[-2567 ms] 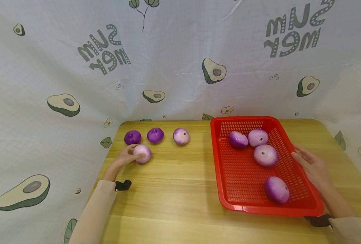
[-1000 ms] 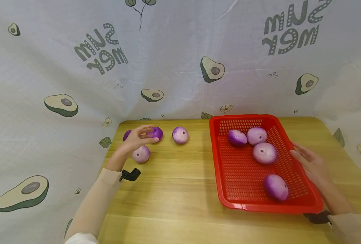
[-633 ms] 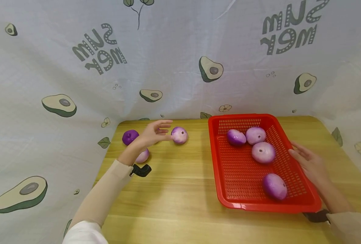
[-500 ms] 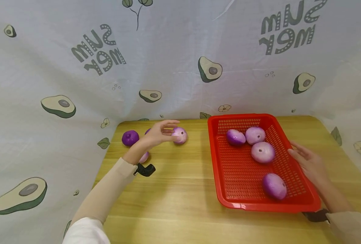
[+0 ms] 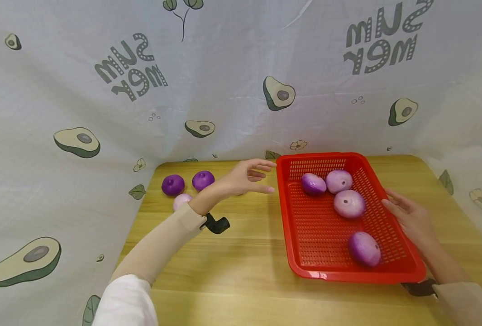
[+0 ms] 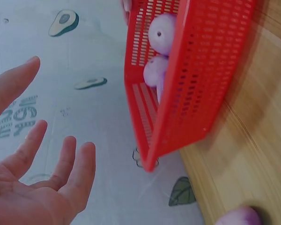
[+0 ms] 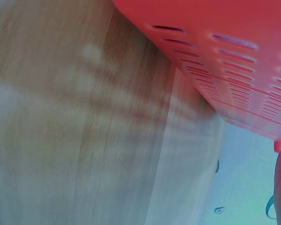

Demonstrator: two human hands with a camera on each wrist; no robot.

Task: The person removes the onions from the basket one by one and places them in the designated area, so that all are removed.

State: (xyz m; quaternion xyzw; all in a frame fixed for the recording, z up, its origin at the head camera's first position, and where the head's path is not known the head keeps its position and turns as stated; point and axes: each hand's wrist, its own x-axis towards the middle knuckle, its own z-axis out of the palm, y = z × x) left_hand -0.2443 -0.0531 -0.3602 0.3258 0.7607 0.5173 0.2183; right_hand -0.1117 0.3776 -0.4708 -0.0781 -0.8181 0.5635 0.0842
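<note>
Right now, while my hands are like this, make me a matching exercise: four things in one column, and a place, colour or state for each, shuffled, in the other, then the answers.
Things
1. Left hand
2. Basket
3. Right hand
4. Leftmost onion in the head view

Descriptions
A. At the right-hand rim
B. Dark purple, on the table
C. Holding nothing
D. Red, with slotted walls

Pairs: 1-C, 2-D, 3-A, 4-B.

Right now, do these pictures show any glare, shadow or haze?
Head view: a white glint on the near rim of the red basket; left wrist view: dimmer, shadow beside the basket on the wooden table; right wrist view: hazy, bluish over the backdrop cloth.
</note>
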